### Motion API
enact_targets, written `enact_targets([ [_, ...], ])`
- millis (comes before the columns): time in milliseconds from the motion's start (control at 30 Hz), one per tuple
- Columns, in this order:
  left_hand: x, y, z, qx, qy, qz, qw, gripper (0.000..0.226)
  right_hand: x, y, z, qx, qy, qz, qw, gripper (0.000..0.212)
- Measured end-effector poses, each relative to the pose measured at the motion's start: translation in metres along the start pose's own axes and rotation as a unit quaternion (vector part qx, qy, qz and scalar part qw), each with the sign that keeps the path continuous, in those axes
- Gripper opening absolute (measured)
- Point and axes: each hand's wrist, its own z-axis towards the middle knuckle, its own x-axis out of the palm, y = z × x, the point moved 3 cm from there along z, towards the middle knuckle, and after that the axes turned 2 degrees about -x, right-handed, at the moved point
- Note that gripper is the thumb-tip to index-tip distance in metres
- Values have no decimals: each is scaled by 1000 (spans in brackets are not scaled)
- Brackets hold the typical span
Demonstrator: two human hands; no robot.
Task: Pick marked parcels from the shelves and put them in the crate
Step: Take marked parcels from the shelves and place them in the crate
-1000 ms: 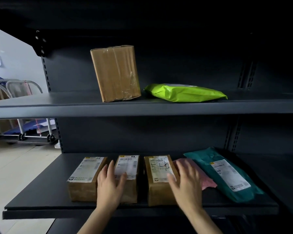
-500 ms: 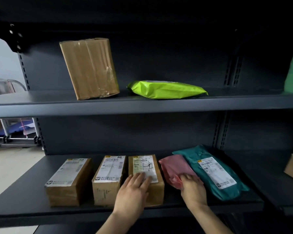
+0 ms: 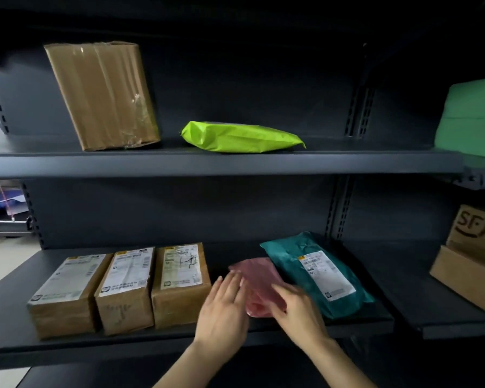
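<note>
Working the pink bag [image 3: 256, 278] at the front of the lower shelf [image 3: 356, 323]. Left hand [image 3: 223, 309] sits at the bag's left edge, fingers straight and together, gripping nothing. Right hand [image 3: 297, 309] lies over the bag's near right corner. Motion blur there, so I cannot tell whether those fingers have pinched the plastic or only rest on it. Bag is thin and limp, lying flat, its right side against or slightly under the teal bag [image 3: 314, 273]; which of the two is unclear.

Judgement on the step: check this bag for a mark and lift it if it has one. No label shows on the upper face, so it probably needs turning over. To do it well:
- steady the left edge with the flat hand
- get the right thumb under the near corner
- peel the bag up rather than drag it, so the teal bag is not pulled toward the shelf lip

Slick plastic will likely slip from a light pinch, so take a good fold.

Just left of my left hand, three brown boxes [image 3: 126, 287] in a row, labels up. The nearest box [image 3: 179, 281] has pen scribble on its label, possibly a mark worth checking. Teal bag is label up, with no pen mark I can make out.

Farther up, on the upper shelf [image 3: 207, 163]: a tall brown box [image 3: 101, 93] standing on end and a lime bag [image 3: 241, 138] lying flat. Crate is out of sight.
</note>
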Motion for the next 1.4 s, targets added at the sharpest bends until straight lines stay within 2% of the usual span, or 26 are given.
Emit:
enact_targets([
  [67,6,-22,11,17,46,-26,998,54,-20,-24,4,35,-30,-33,998,42],
  [100,9,-31,17,20,63,-28,997,60,-27,-39,5,60,-19,-69,996,50],
  [200,25,-47,37,-5,173,-17,985,73,-26,-77,0,114,80,-166,976,72],
  [267,34,-50,44,-34,211,24,977,73,-18,-90,-8,110,103,-185,971,67],
  [300,40,-47,45,-49,218,37,974,70,-13,-95,-12,105,77,-191,973,58],
  [367,47,-42,46,-66,214,43,974,63,-14,-94,-15,99,25,-193,976,48],
  [433,51,-38,44,-70,189,29,979,57,-20,-88,-16,91,-6,-194,977,48],
  [500,53,-37,43,-95,141,-71,983,51,-21,-82,-20,88,-23,-189,978,48],
  [533,52,-38,41,-116,109,-159,974,48,-19,-77,-22,81,-24,-187,979,47],
  [600,44,-44,38,-156,46,-358,919,44,-14,-66,-27,69,-28,-171,982,45],
  [667,34,-49,36,-183,6,-491,852,44,-10,-53,-30,47,-27,-169,984,41],
  [733,28,-48,33,-218,-19,-550,806,47,-7,-44,-34,31,-9,-171,985,31],
  [800,23,-43,28,-257,-44,-558,788,51,-8,-41,-36,32,8,-175,984,42],
  [900,18,-30,20,-300,-64,-545,780,64,-20,-48,-32,66,-8,-158,985,47],
  [1000,15,-16,14,-312,-62,-553,770,81,-38,-72,-15,172,-14,-166,971,47],
  [1033,14,-10,12,-314,-70,-559,764,82,-40,-84,-10,214,30,-168,962,52],
  [1100,13,0,10,-323,-85,-557,761,67,-34,-100,-6,265,121,-80,953,62],
  [1167,16,6,8,-343,-83,-532,770,39,-25,-101,-8,264,130,-6,956,62],
  [1233,24,10,9,-368,-57,-487,790,24,-19,-94,-12,238,105,-13,965,60],
  [1333,39,12,11,-383,15,-442,811,46,-13,-87,-19,203,65,-33,976,58],
  [1400,44,10,12,-361,42,-405,839,56,-12,-83,-24,187,41,-19,981,58],
])
